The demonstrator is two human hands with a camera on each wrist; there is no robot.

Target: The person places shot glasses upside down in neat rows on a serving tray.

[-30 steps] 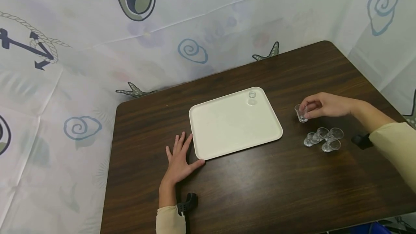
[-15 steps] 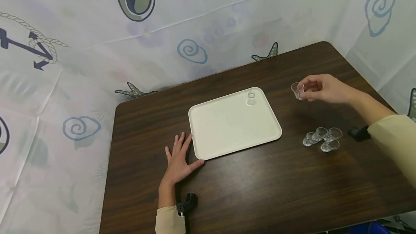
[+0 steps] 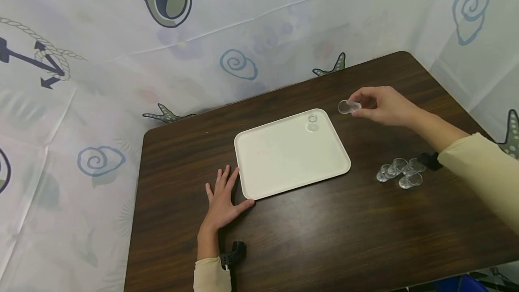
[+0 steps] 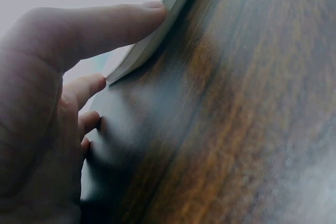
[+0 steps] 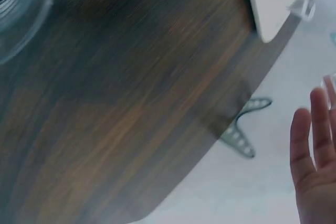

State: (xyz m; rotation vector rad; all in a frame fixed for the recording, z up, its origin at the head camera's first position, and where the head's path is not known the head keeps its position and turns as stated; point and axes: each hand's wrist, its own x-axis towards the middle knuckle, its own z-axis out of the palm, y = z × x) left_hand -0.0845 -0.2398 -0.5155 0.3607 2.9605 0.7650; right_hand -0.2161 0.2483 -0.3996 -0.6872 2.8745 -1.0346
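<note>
My right hand (image 3: pixel 383 105) pinches a small clear shot glass (image 3: pixel 344 107) between thumb and fingers. Tipped with its mouth toward the left, this glass hangs over the table just off the far right corner of a cream tray (image 3: pixel 289 159). One similar glass (image 3: pixel 312 118) stands on the tray in that same corner. Spread fingers of my left hand (image 3: pixel 222 208) lie at the tray's near left corner; in the left wrist view the thumb (image 4: pixel 121 24) touches the rim. In the right wrist view the right hand (image 5: pixel 320 161) shows only partly, at the edge.
Several more clear glasses (image 3: pixel 391 171) sit clustered on the dark wooden table (image 3: pixel 308 229), right of the tray. Behind the table hangs a pale curtain (image 3: pixel 162 66) with sea prints. Black wrist cameras are strapped near both sleeves (image 3: pixel 478 170).
My right hand has lifted the glass from beside the cluster and carried it up and left toward the tray, tilting it on the way. The left hand stays put.
</note>
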